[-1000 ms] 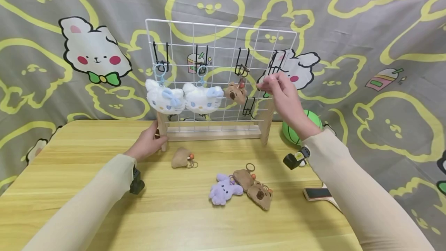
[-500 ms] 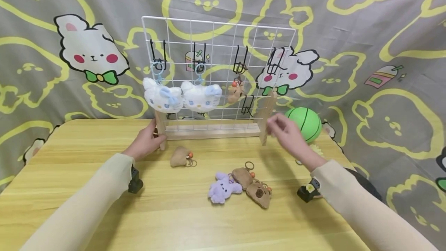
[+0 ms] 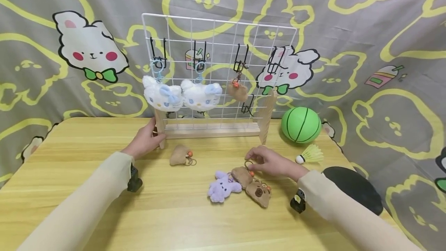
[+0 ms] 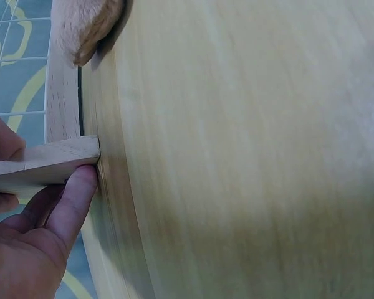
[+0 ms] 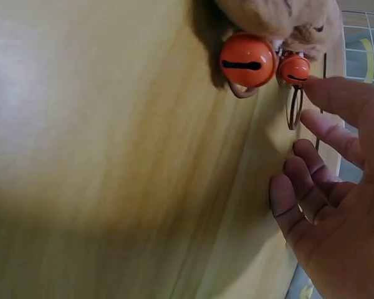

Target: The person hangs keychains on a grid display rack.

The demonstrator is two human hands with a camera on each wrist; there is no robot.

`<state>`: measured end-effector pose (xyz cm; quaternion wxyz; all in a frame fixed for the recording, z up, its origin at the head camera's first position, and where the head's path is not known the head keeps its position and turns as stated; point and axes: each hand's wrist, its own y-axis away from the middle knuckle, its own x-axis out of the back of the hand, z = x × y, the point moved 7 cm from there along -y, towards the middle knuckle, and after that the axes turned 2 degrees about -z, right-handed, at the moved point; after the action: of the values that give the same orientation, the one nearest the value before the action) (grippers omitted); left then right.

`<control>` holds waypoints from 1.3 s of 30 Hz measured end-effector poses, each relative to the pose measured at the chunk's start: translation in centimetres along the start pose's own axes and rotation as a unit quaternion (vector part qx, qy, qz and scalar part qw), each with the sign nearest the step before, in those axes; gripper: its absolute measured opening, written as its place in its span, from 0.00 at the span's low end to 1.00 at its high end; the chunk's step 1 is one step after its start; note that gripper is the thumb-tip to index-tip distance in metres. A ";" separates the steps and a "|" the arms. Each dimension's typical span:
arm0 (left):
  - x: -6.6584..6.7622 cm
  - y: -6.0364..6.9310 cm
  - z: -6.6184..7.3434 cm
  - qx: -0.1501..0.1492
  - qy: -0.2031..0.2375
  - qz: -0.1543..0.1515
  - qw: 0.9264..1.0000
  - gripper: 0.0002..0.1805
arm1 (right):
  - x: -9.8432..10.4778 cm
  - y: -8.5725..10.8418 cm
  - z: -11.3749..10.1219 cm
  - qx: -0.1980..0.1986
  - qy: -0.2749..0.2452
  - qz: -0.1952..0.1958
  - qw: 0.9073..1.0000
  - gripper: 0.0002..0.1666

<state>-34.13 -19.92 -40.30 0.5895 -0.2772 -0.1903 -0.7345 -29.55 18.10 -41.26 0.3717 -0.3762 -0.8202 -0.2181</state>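
My left hand (image 3: 144, 140) grips the left wooden upright (image 4: 62, 156) of the white wire rack (image 3: 214, 128), thumb and fingers on either side. Over the table, my right hand (image 3: 271, 162) has its thumb and forefinger beside the metal ring (image 5: 294, 112) of a brown plush keychain (image 3: 241, 176); no firm pinch shows. Its other fingers are loosely bent. The thumb tip is close to a small orange bell (image 5: 295, 68). Another brown plush (image 3: 259, 193) and a purple plush (image 3: 221, 189) lie against this keychain.
Two white cat plushes (image 3: 163, 96) and a brown plush (image 3: 238, 90) hang from black hooks on the rack. One brown plush (image 3: 179, 155) lies near its left foot. At right are a green ball (image 3: 301, 124), a shuttlecock (image 3: 311, 154) and a black paddle (image 3: 353, 189).
My right hand has come down from beside the rack's upper right to the keychains on the table. The hanging brown plush has turned on its ring. My left hand has stayed on the upright.
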 end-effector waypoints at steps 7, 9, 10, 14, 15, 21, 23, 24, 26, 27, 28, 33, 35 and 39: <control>-0.1 -0.1 0.0 -0.002 0.002 0.000 1.000 0.39 | -0.2 -0.2 0.2 0.001 0.001 -0.007 1.000 0.12; 0.0 0.0 -0.1 -0.001 0.001 0.001 1.000 0.39 | -0.2 -0.2 0.2 0.007 -0.012 -0.008 1.000 0.11; 0.0 0.0 -0.1 -0.002 -0.001 0.002 1.000 0.39 | -0.2 -0.2 0.1 0.008 -0.018 -0.007 1.000 0.10; 0.0 0.0 0.0 -0.005 -0.003 0.002 1.000 0.39 | -0.2 -0.2 0.4 0.004 -0.027 -0.001 1.000 0.06; 0.0 0.0 0.1 -0.005 -0.004 0.002 1.000 0.39 | -0.1 -0.1 0.5 0.000 -0.025 0.000 1.000 0.05; 0.0 0.1 0.1 -0.003 -0.004 -0.002 1.000 0.40 | 0.4 0.2 1.5 -0.023 -0.034 -0.001 0.999 0.04; 0.0 0.1 0.1 -0.003 -0.003 -0.003 1.000 0.40 | 0.7 0.2 1.7 -0.022 -0.048 0.001 0.999 0.05; 0.0 0.1 0.1 -0.005 -0.004 -0.004 1.000 0.40 | 0.8 0.2 1.7 -0.022 -0.054 0.002 0.998 0.06; 0.0 0.1 0.1 -0.004 -0.002 -0.005 1.000 0.40 | 1.0 0.2 1.8 -0.025 -0.068 0.004 0.997 0.08; 0.0 0.0 0.0 -0.003 -0.001 -0.005 1.000 0.40 | 1.1 0.3 1.8 -0.025 -0.074 0.006 0.997 0.09; 0.0 0.0 0.0 -0.002 0.000 -0.004 1.000 0.40 | 1.2 0.3 1.9 -0.026 -0.081 0.007 0.996 0.10; 0.0 0.0 0.0 -0.005 0.003 -0.004 1.000 0.40 | 1.4 0.6 2.2 -0.047 -0.137 0.015 0.989 0.15; -0.1 -0.1 0.1 -0.008 0.003 -0.004 1.000 0.40 | 1.5 0.6 2.2 -0.047 -0.171 0.020 0.984 0.15; -0.2 -0.1 0.1 -0.006 0.001 -0.004 1.000 0.40 | 1.8 0.6 1.6 -0.024 -0.209 0.031 0.977 0.15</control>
<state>-34.17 -19.74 -40.36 0.5854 -0.2794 -0.1864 -0.7379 -30.58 20.32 -40.79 0.1895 -0.4477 -0.8622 -0.1422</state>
